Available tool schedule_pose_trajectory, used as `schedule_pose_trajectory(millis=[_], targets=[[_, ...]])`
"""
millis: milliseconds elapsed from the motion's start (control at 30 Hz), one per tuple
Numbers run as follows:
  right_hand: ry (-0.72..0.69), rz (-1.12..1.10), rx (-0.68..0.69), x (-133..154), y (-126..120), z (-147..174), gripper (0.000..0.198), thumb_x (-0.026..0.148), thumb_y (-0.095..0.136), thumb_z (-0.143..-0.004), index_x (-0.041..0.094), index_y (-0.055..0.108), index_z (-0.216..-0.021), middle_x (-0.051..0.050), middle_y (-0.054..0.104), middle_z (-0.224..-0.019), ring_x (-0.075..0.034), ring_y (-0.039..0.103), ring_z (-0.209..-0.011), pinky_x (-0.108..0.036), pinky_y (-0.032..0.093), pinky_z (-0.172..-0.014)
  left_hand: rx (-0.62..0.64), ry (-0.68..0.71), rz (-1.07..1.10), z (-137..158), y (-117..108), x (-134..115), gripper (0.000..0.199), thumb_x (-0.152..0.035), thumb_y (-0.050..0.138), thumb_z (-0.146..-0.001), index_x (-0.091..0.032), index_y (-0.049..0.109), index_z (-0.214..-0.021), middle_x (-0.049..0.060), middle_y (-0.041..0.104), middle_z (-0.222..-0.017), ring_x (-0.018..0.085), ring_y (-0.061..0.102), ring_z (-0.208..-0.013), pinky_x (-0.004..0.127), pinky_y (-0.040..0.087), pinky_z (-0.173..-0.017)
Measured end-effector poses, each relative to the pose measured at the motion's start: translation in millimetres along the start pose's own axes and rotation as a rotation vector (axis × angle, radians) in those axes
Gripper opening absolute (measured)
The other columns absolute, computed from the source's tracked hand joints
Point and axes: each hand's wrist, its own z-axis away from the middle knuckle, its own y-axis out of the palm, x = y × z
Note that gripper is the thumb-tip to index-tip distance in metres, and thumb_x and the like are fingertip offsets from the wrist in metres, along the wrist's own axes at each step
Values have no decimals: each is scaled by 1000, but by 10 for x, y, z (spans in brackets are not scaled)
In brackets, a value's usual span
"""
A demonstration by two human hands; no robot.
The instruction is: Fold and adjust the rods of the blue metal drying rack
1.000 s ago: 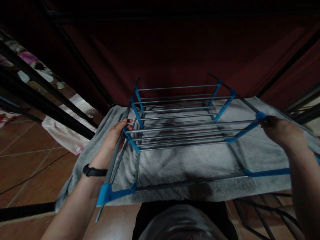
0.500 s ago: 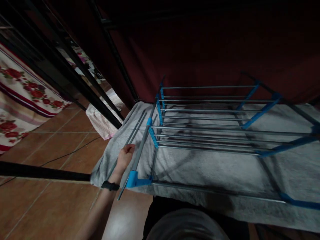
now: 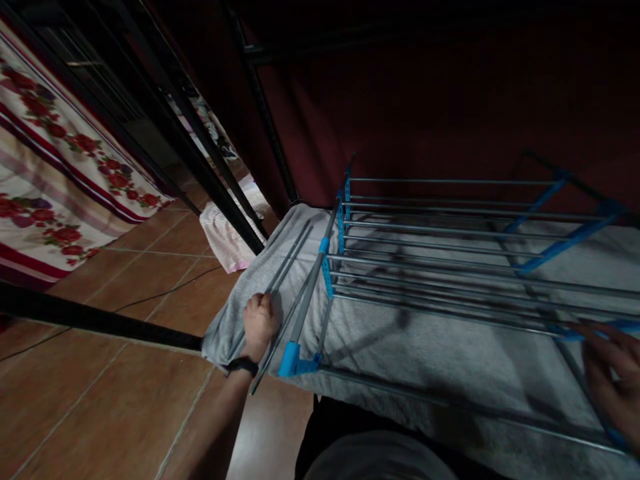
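Several grey metal rods with blue plastic brackets form a rack (image 3: 450,265), lying across a grey cloth (image 3: 360,343). Left of it, two loose metal rods (image 3: 285,267) lie side by side on the cloth. My left hand (image 3: 260,320) is on this pair with curled fingers; its palm side is hidden. Another loose rod (image 3: 280,337) slants beside the rack's left end. At the right edge, partly cut off, my right hand (image 3: 613,377) reaches in near a blue bracket (image 3: 565,331), its fingers and thumb apart.
Black metal posts (image 3: 190,147) rise at the left, and a black bar (image 3: 100,320) runs low beside the cloth. A dark red panel (image 3: 425,113) stands behind the rack. A floral curtain (image 3: 65,167) and a cable (image 3: 170,290) are over the tiled floor (image 3: 100,400).
My right hand has come into view at the right edge. My left hand has settled lower onto the loose rods. The view has turned slightly left, so the rack appears farther right.
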Motion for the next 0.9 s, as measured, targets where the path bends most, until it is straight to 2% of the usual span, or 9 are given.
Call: schedule_pose_trajectory(millis=[100,267,533,700,900], targets=[[-66,-65,88,200,95,179,55,39,46,-99,34,47,-153,-13,63,-133,-33,62,-117,-50,50,-100,16,96,-41,9,-1,-125,39,-22,43,-98,-11,63,-131,18,60,-134,32,57,-122,46,46,-105],[-54,-118,169,433,193,312,48,32,44,-99,34,50,-147,-7,60,-140,-30,63,-118,-48,49,-105,73,85,-15,-18,33,-197,38,-19,47,-97,-11,62,-131,19,62,-131,32,59,-120,46,48,-103],[-58,-165,283,685,461,566,39,30,39,-100,23,58,-134,-9,60,-139,-28,60,-124,-47,47,-109,67,135,-9,-20,63,-294,37,-20,47,-97,-15,63,-130,15,64,-131,28,60,-120,41,47,-103],[-59,-167,325,810,533,679,40,29,40,-100,24,58,-135,-8,61,-139,-26,60,-127,-44,46,-110,1,43,-66,-106,32,-200,40,-20,41,-98,-9,58,-133,20,61,-128,32,58,-120,45,46,-103],[-45,-181,320,844,621,765,40,27,40,-98,25,60,-133,-8,63,-137,-26,62,-126,-45,50,-108,120,22,-83,-194,98,-41,41,-18,42,-96,-10,57,-133,21,63,-122,31,61,-114,43,47,-100]])
